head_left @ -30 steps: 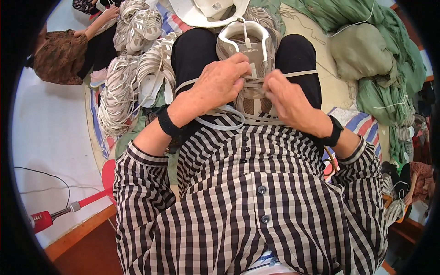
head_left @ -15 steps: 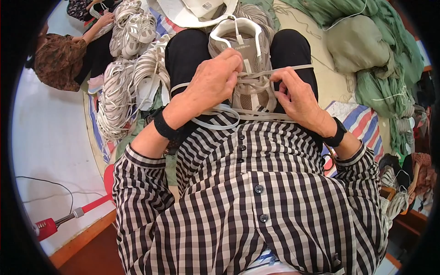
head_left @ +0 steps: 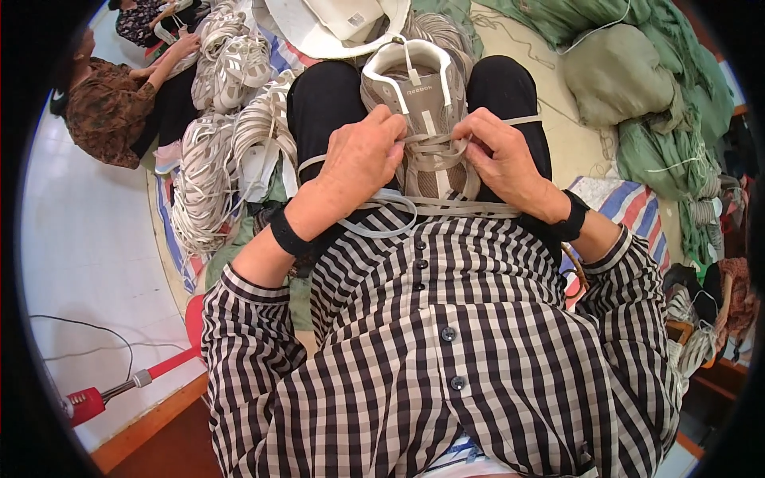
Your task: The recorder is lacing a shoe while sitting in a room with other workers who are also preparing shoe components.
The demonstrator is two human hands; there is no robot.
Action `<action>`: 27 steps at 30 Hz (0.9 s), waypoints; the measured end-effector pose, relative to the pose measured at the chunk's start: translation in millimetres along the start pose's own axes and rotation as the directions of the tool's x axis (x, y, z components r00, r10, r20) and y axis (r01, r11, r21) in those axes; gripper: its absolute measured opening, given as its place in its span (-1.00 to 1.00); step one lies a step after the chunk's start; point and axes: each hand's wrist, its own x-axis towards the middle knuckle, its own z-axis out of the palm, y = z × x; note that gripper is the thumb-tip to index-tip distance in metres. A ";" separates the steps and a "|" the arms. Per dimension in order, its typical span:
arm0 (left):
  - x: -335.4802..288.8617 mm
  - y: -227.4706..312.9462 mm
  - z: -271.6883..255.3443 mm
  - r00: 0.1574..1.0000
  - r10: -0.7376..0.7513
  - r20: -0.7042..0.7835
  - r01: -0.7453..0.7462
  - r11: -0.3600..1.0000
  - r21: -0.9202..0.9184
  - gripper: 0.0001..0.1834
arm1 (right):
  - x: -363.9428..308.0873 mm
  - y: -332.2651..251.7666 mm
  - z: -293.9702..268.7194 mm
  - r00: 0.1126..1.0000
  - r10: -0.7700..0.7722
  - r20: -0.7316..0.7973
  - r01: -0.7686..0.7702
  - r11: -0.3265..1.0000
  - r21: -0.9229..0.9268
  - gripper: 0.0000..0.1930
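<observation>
Between my knees rests a beige and grey sneaker, its toe toward me and its white-lined opening away from me. A flat beige shoelace crosses the tongue in its lower rows. My left hand is closed at the sneaker's left eyelet edge, fingertips pinched at the lace; the exact grip is partly hidden. On the right edge my right hand pinches the lace between thumb and fingers. More loose laces lie across my lap below the toe, with a pale loop beside them.
Bundled sneaker uppers lie to the left. A white bag-like piece is beyond the sneaker. Green cloth sacks lie far right. A striped sheet spreads beneath. Another person sits far left. A red-handled tool stands lower left.
The lace stretched out to the right has been drawn in. Both hands moved slightly nearer to me and now sit at opposite eyelet edges; my right hand shifted left onto the sneaker's side.
</observation>
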 end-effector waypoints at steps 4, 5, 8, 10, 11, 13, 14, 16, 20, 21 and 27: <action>-3.8 -3.8 3.3 1.000 -0.023 0.001 0.022 0.999 0.043 -0.90 | -3.8 -3.0 -0.7 0.992 0.122 0.034 -0.127 0.964 0.234 -0.84; -5.1 -4.7 3.8 0.999 -0.051 0.011 0.050 0.998 0.040 -0.91 | -5.0 -3.5 -0.9 0.972 0.215 0.091 -0.234 0.899 0.369 -0.84; -7.7 -7.6 1.4 0.982 -0.159 0.100 0.163 0.986 -0.035 -0.90 | -4.1 -3.3 -1.7 0.939 0.287 0.189 -0.344 0.797 0.497 -0.88; -8.5 -9.8 -5.0 0.985 -0.135 0.109 0.147 0.983 -0.108 -0.90 | -1.1 -2.2 -2.2 0.932 0.286 0.224 -0.361 0.802 0.476 -0.88; -8.4 -11.1 -9.5 0.987 -0.112 0.118 0.132 0.975 -0.179 -0.90 | 1.2 -1.5 -2.5 0.908 0.329 0.260 -0.414 0.797 0.439 -0.89; -8.6 -13.9 -19.0 0.986 -0.091 0.139 0.117 0.974 -0.192 -0.90 | 4.5 0.6 -3.6 0.920 0.286 0.270 -0.380 0.820 0.428 -0.89; -8.9 -15.7 -23.2 0.984 -0.078 0.158 0.110 0.972 -0.208 -0.90 | 5.4 1.9 -4.2 0.899 0.322 0.296 -0.418 0.831 0.367 -0.90; -8.9 -21.1 -28.9 0.977 -0.070 0.202 0.127 0.949 -0.289 -0.89 | 5.5 5.4 -5.9 0.906 0.284 0.315 -0.396 0.832 0.389 -0.89; -10.2 -37.4 -29.5 0.944 -0.094 0.316 0.242 0.849 -0.470 -0.91 | 2.8 11.9 -6.6 0.935 0.140 0.325 -0.249 0.912 0.327 -0.82; -9.8 -43.8 -33.8 0.938 -0.095 0.334 0.272 0.798 -0.538 -0.92 | 2.2 12.3 -9.8 0.939 0.081 0.335 -0.184 0.940 0.287 -0.79; -30.0 -24.2 -29.3 0.992 -0.019 0.127 0.024 0.999 -0.037 -0.74 | 10.3 -7.0 -8.0 0.885 0.289 0.365 -0.378 0.904 0.201 -0.80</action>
